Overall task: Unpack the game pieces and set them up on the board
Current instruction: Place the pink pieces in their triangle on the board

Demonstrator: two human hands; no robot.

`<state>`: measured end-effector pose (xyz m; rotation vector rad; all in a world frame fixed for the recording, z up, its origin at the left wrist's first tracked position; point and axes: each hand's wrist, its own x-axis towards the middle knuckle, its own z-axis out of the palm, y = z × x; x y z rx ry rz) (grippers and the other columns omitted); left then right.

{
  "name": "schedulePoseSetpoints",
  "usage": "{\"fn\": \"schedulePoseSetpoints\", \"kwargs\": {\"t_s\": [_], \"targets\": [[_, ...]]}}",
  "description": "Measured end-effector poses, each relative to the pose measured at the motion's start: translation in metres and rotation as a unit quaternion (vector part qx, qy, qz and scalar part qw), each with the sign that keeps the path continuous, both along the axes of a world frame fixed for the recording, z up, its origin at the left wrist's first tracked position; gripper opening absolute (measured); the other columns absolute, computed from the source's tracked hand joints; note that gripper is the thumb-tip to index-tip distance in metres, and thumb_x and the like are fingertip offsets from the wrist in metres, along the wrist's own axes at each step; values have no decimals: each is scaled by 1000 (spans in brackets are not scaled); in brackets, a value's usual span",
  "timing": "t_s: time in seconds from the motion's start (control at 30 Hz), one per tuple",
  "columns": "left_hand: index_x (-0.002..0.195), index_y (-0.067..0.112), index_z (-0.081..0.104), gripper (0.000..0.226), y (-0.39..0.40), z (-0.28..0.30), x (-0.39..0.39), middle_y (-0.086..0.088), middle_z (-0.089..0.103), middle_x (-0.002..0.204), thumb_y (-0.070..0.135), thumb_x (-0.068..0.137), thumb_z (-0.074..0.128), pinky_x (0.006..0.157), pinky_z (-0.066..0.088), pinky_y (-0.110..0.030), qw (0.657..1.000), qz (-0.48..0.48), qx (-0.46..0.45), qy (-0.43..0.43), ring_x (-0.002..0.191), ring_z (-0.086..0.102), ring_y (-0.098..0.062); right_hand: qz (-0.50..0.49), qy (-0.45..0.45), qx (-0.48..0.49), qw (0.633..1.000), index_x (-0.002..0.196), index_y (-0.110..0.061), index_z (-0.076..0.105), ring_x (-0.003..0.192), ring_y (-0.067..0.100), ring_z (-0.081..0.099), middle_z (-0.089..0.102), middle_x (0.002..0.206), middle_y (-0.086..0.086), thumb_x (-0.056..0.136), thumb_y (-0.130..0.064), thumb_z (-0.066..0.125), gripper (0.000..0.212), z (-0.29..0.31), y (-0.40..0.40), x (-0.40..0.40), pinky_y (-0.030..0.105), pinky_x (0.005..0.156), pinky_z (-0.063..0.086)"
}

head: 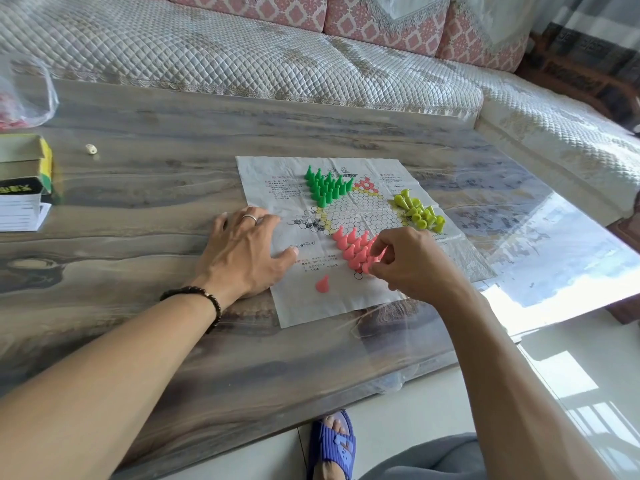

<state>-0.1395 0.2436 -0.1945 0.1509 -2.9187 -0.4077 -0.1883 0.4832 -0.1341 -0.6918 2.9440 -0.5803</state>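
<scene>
Creased paper board [346, 306] — glossy plastic pieces [353, 249]

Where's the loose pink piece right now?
In the head view, the loose pink piece lies on the paper board, near its front edge, between the left hand and right hand.

Green pieces [325, 187], yellow pieces [419, 213] flank the board's [356, 211] seemingly open centre.

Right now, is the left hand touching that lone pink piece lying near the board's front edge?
Apart. The head view shows bare paper board between the left hand and the lone pink piece.
</scene>
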Motion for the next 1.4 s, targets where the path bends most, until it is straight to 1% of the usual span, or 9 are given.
{"fn": "schedulePoseSetpoints", "kwargs": {"t_s": [0.17, 0.3, 0.43, 0.53, 0.63, 0.73, 0.9, 1.2, 1.4], "targets": [[138, 23, 43, 78, 0, 1, 1, -5, 39, 146, 68, 76, 31, 114, 17, -47, 1000, 1, 3, -5, 136, 32, -22, 23, 46, -44, 998, 73, -17, 68, 55, 7, 56, 63, 63, -7, 77, -15, 71, 5, 11, -7, 6, 24, 52, 48], [136, 23, 45, 75, 2, 4, 2, -6, 35, 149, 66, 76, 33, 113, 19, -45, 1000, 2, 14, 1, 135, 33, -24, 100, -30, -68, 992, 79, -18, 73, 54, -1, 53, 62, 63, -11, 79, -17, 70, 2, 10, -23, 19, 13, 53, 44], [135, 21, 48, 74, 4, 5, 2, -9, 25, 156, 63, 75, 38, 114, 18, -45, 1000, 6, 30, 7, 138, 29, -28, 121, -56, -66, 989, 86, -17, 74, 57, 0, 55, 64, 67, -8, 76, -21, 77, 11, 6, -34, 22, 12, 55, 44], [134, 20, 48, 75, 3, 4, 1, -9, 30, 153, 64, 75, 37, 112, 19, -44, 1000, 6, 17, 9, 137, 32, -26, 122, -66, -60, 989, 84, -16, 75, 57, 5, 60, 68, 66, -6, 77, -20, 78, 9, 4, -37, 22, 13, 52, 45], [132, 17, 45, 76, 3, 2, 1, -8, 37, 147, 65, 75, 36, 108, 23, -45, 1000, 4, 6, 15, 134, 35, -26, 131, -70, -54, 987, 80, -16, 75, 52, 1, 56, 67, 63, -8, 79, -17, 76, 1, 4, -39, 23, 14, 49, 45], [133, 13, 41, 78, 2, 2, 0, -8, 41, 143, 65, 75, 35, 108, 25, -46, 1000, 5, 4, 12, 131, 37, -26, 112, -60, -73, 989, 76, -15, 74, 54, 8, 62, 67, 60, -7, 79, -13, 75, 4, 9, -34, 21, 26, 53, 51], [128, 16, 45, 79, 1, 0, -1, -8, 47, 138, 70, 75, 22, 108, 25, -46, 1000, 1, 0, 16, 128, 41, -25, 44, -23, -80, 996, 72, -18, 72, 61, 15, 67, 69, 63, -3, 77, -11, 71, 9, 15, -9, 9, 39, 61, 57], [127, 19, 50, 77, 2, 1, 0, -5, 47, 138, 70, 78, 21, 109, 24, -48, 1000, -1, -14, 9, 128, 41, -24, 30, -37, -51, 998, 71, -17, 72, 54, 4, 67, 68, 60, -1, 76, -7, 66, 13, 11, -1, 8, 36, 61, 59], [123, 18, 53, 81, 3, 2, 2, -5, 48, 135, 72, 74, 17, 109, 24, -48, 1000, -4, -22, 13, 125, 42, -25, 34, -68, -42, 996, 76, -12, 72, 56, 6, 68, 70, 66, 0, 78, -3, 64, 12, 6, -3, 4, 36, 59, 60]]}}
